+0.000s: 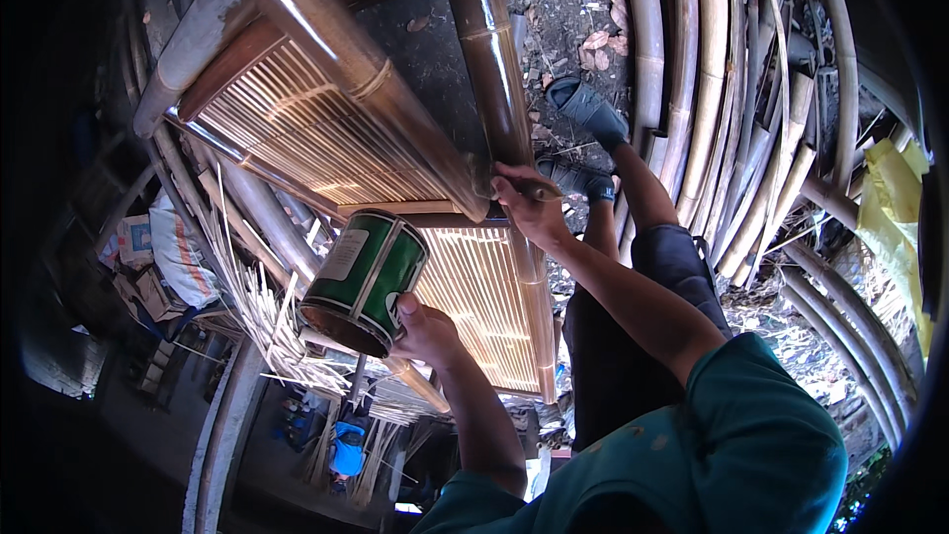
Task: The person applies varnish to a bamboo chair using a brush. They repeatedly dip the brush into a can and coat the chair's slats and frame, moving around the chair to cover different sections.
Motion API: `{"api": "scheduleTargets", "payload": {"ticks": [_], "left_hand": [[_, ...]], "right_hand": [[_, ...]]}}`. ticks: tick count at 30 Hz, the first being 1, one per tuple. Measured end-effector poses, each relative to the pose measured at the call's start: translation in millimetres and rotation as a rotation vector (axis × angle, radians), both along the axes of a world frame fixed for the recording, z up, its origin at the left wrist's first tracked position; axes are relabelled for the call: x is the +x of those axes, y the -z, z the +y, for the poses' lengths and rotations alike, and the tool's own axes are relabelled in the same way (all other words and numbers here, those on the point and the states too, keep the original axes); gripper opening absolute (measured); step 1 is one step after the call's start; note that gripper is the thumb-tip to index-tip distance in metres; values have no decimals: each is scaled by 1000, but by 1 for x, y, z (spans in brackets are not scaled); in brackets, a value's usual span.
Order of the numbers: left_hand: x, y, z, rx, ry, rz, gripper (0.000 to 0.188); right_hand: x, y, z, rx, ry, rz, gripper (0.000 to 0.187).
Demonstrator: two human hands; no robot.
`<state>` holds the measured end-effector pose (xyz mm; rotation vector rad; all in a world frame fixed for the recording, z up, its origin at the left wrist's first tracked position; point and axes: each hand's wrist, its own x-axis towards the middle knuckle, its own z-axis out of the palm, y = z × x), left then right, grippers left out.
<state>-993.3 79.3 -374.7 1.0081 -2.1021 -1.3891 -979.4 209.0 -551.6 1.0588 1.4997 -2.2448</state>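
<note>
The left hand [427, 334] grips a green cylindrical metal can [368, 277] with a pale label and a metal seam down its side, the thumb pressed against the wall near its lower end as seen here; the can sits tilted in front of a brown glossy bamboo frame [420, 129]. The right hand [529, 206] is closed around a flat brush with a brown handle [540, 192], its dark bristle end at the near end of the thick bamboo pole that borders the frame's upper section; whether the bristles touch the pole is hard to tell. The frame holds 2 panels of thin, pale bamboo slats: the upper panel [297, 124] lies beyond the can, and the lower panel [484, 302] lies between the can and the person's legs. The person wears a teal shirt [682, 465], dark shorts [623, 356] and 2 dark sandals [590, 111], which stand on ground strewn with dry brown leaves [596, 44]. Long curved bamboo poles [684, 69] lie to the right of the feet, with a yellow sack [895, 203] past them. To the left of the can are a bundle of thin pale bamboo strips [272, 326] and a white sack [183, 252].
</note>
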Motion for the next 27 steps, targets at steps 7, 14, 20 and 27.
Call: {"api": "scheduleTargets", "payload": {"ticks": [7,14,20,27], "left_hand": [[-19,-5,27,-140,-55,-72,59],[-14,-5,-7,11,-81,-159,79],[-16,-11,-1,-15,-86,-100,67],[18,17,-33,-47,-34,-17,66]], "right_hand": [[-104,-38,44,-137,-102,49,19],[-74,-33,32,-68,-14,175,26],[26,-7,-3,155,-117,22,24],[-32,-20,35,339,-752,145,24]]}}
